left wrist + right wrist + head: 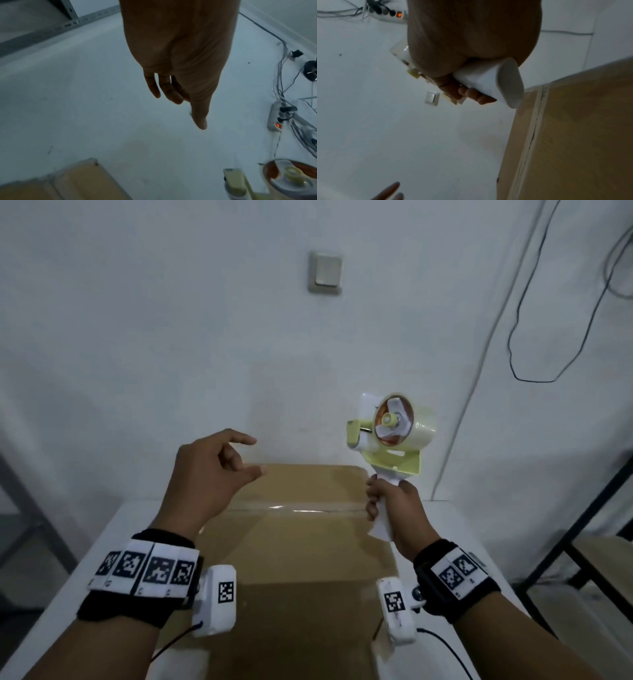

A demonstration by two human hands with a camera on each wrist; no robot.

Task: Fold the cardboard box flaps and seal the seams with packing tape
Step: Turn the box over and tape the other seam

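Note:
A brown cardboard box (294,542) with its flaps folded down lies on the white table; a strip of clear tape (308,509) covers its centre seam. My right hand (394,508) grips the white handle of a yellow-green tape dispenser (390,429), held upright in the air above the box's far right corner. The handle (493,81) shows in the right wrist view, with the box (573,135) and its seam beside it. My left hand (219,470) hovers over the box's far left part, fingers loosely curled, holding nothing. In the left wrist view, the left hand's fingers (173,93) hang relaxed.
The white table (102,542) stands against a white wall with a light switch (325,272). Black cables (534,337) hang at the right. A dark metal frame (582,525) stands right of the table, a grey one at the left. A power strip (276,116) lies among wires.

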